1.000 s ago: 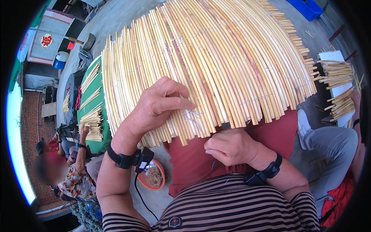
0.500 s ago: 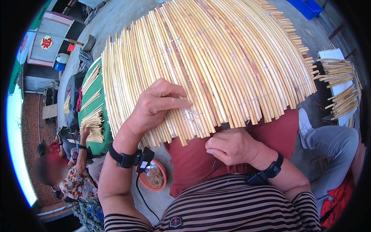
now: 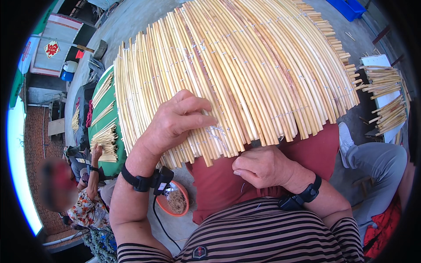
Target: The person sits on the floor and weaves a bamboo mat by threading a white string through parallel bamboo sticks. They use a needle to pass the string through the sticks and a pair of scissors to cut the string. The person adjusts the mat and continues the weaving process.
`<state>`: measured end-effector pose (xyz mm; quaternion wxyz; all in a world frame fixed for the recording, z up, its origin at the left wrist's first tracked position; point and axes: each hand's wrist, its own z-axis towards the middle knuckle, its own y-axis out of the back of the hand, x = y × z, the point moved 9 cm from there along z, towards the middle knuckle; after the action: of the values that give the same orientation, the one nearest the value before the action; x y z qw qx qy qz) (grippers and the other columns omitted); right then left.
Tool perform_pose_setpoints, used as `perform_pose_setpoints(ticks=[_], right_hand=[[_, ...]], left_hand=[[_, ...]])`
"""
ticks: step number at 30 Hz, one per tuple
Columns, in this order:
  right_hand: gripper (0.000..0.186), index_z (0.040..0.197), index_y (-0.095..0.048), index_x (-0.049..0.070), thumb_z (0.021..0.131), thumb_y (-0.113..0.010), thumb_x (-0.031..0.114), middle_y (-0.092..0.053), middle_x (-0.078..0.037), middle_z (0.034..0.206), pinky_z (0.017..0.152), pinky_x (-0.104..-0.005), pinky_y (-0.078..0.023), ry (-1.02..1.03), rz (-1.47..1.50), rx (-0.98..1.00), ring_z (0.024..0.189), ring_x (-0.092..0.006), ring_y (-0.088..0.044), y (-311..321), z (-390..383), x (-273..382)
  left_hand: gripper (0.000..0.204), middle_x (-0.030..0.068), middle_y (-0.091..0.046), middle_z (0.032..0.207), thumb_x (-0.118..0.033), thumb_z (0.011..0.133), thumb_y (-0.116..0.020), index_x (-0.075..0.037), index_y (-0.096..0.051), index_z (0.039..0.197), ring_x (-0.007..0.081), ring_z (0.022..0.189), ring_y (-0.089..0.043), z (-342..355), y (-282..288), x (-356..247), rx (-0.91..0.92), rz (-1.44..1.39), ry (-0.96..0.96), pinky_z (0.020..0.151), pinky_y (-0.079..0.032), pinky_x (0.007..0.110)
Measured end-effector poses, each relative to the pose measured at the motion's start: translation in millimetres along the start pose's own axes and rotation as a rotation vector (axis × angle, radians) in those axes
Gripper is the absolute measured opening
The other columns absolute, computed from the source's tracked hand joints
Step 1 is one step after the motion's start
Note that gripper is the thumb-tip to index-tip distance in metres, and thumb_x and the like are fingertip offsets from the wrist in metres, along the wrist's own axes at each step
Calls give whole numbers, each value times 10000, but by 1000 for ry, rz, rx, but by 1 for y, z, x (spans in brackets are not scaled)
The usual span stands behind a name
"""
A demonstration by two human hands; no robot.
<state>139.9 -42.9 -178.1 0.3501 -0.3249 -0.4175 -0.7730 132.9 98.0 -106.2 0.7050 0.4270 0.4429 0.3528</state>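
A wide mat of pale wooden sticks (image 3: 237, 65), bound with rows of small light ties, lies over my lap on red trousers (image 3: 307, 153). My left hand (image 3: 184, 118) rests on its near part beside a tangle of threads (image 3: 217, 136), fingers bent and apart. Just below the mat's near edge, my right hand (image 3: 258, 164) is closed with thumb against fingers; what it holds, if anything, is hidden. A short pale thread shows below it on the trousers.
At left, a green surface (image 3: 101, 116) carries stick bundles, with a co-worker's hand (image 3: 96, 151) on one. An orange basin (image 3: 173, 199) holds fibres. At right are stick piles (image 3: 386, 116) on a white board and another person's leg (image 3: 377, 162). A blue crate (image 3: 346, 8) stands behind.
My left hand's fingers have shifted slightly on the mat, the upper ones bending a little. My right hand stays in much the same place below the edge.
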Motion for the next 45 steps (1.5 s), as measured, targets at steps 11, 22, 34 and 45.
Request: perform_pose_setpoints(ticks=[11, 22, 34, 45], right_hand=[[126, 890, -651, 84, 784, -716, 106, -595, -33, 629, 530, -335, -491, 45, -41, -15, 555, -207, -612, 8, -1, 8], [334, 1126, -625, 78, 829, -718, 197, -577, -46, 576, 451, -322, -489, -63, -246, -136, 463, -195, -593, 15, 1, 15], [596, 1381, -500, 66, 822, -701, 115, -708, -108, 887, 827, -372, -523, -259, -197, 34, 801, -253, -683, -1, 0, -1], [546, 1348, -534, 66, 821, -679, 53, -716, -131, 980, 872, -371, -528, -176, -111, -21, 889, -265, -695, 5, -2, -2]], left_hand=[[277, 29, -618, 969, 50, 667, -656, -107, -686, 893, 224, 866, -593, 6, -4, -7, 100, 86, 19, 683, -518, 333], [175, 57, -667, 988, 58, 774, -663, -55, -650, 907, 252, 935, -619, -7, 1, 20, -55, -259, 196, 799, -511, 350], [317, 88, -643, 1015, 61, 766, -684, -67, -716, 1055, 247, 930, -630, -5, -3, 18, -108, -162, 226, 767, -530, 332], [385, 99, -607, 1092, 0, 682, -671, -21, -687, 1067, 242, 802, -593, -13, -4, -7, -100, 194, -10, 671, -525, 337]])
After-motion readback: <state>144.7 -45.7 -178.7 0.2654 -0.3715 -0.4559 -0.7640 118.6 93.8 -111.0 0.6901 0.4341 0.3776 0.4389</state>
